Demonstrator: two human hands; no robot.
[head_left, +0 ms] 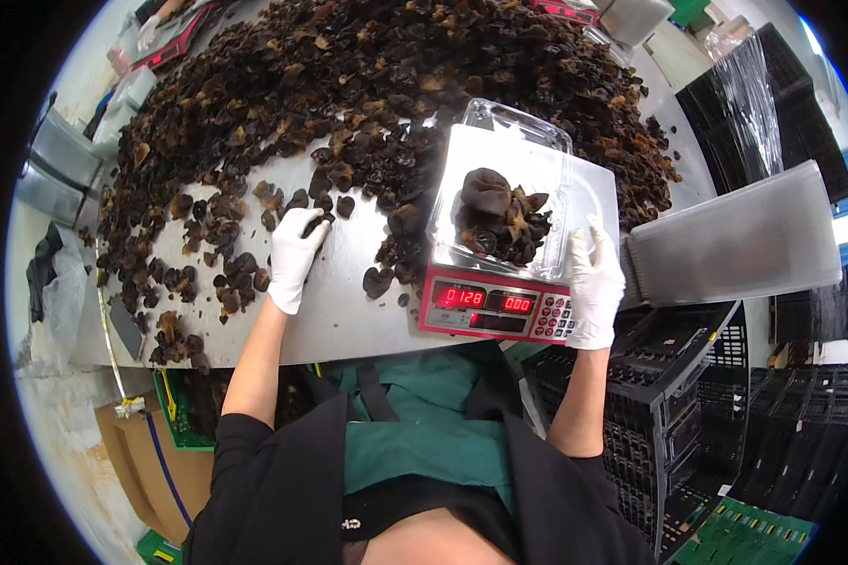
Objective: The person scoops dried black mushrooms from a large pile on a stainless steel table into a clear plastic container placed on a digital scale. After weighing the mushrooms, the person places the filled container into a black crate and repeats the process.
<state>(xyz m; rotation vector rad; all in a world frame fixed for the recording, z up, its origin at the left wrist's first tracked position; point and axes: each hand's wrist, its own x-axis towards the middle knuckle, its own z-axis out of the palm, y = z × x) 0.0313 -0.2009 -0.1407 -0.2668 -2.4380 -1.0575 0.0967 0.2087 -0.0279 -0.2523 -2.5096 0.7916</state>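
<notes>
My white-gloved left hand [294,256] has its fingers curled onto a small dark fungus piece [323,219] among loose pieces on the steel table [367,325]. A digital scale [490,334] with a red front and lit display stands right of centre. On it sits a clear plastic container [556,221] holding a clump of dark brown fungus [499,212], with a clear lid [518,118] partly visible behind. My gloved right hand [594,287] grips the container's right edge, its fingertips partly hard to make out against the plastic.
A broad fungus heap [292,66] covers the back. Stacked empty containers [735,231] lie at right, beside black crates [669,424] below and wrapped black trays [763,104] behind. A co-worker's gloved hand [149,30] is by another scale [170,52] at upper left. Cardboard [132,452] leans lower left.
</notes>
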